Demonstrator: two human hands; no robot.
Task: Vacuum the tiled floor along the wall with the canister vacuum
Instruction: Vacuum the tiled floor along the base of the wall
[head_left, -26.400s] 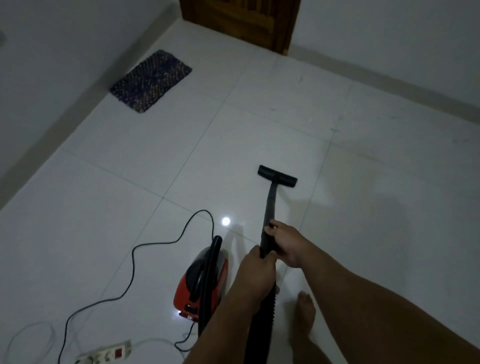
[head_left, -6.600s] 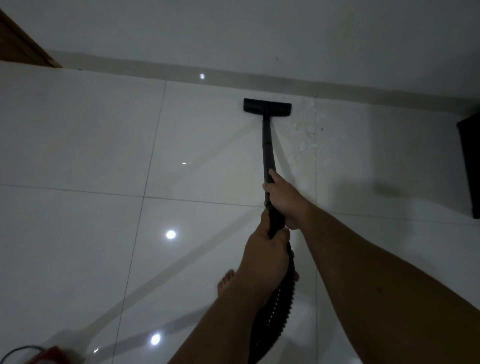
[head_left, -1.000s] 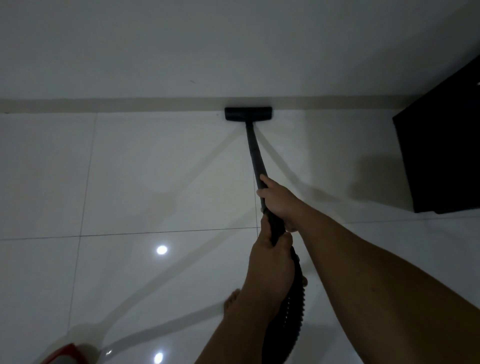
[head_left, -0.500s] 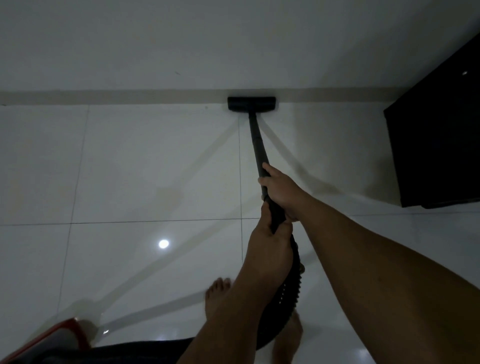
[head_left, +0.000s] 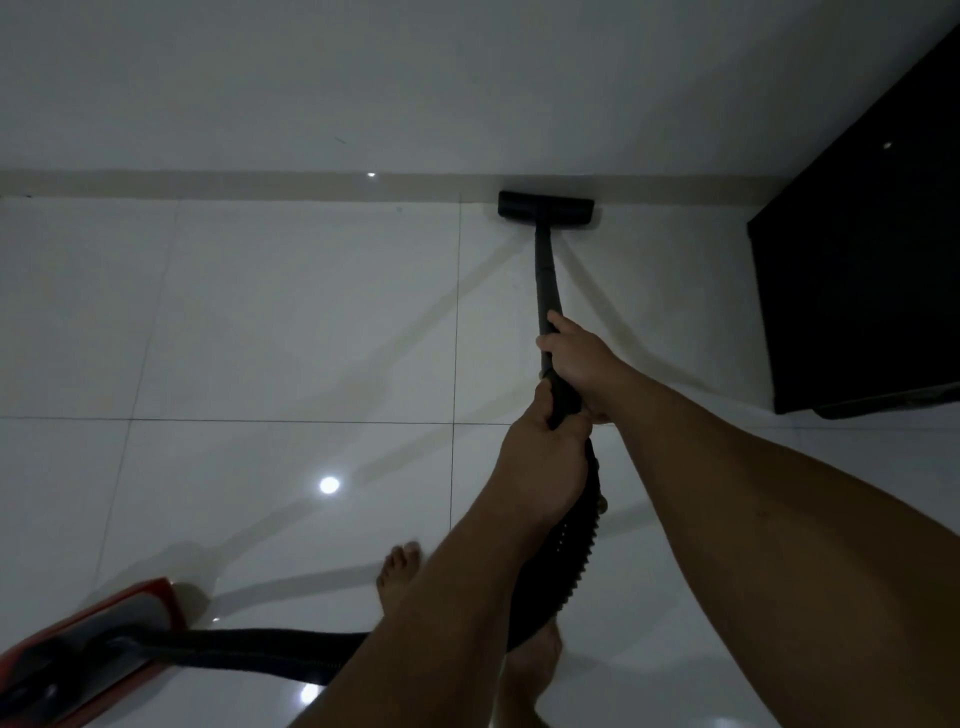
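The red vacuum (head_left: 88, 649) is trailing at lower left, its hose (head_left: 260, 647) feeding the pole. The left hand (head_left: 540, 467) is closing around the pole (head_left: 546, 291) low for push, the right hand (head_left: 582, 358) clasping higher to steer, keeping the floor head (head_left: 545, 208) pressed against the wall's base strip (head_left: 208, 184), near the dark cabinet (head_left: 857, 260).

You are in a home room: glossy white floor tiles (head_left: 291, 322), plain wall (head_left: 363, 78), dark cabinet (head_left: 857, 270), bare foot (head_left: 397, 574).

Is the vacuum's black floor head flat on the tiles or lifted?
Flat: the black floor head sits on the white tiled floor, against the baseboard.
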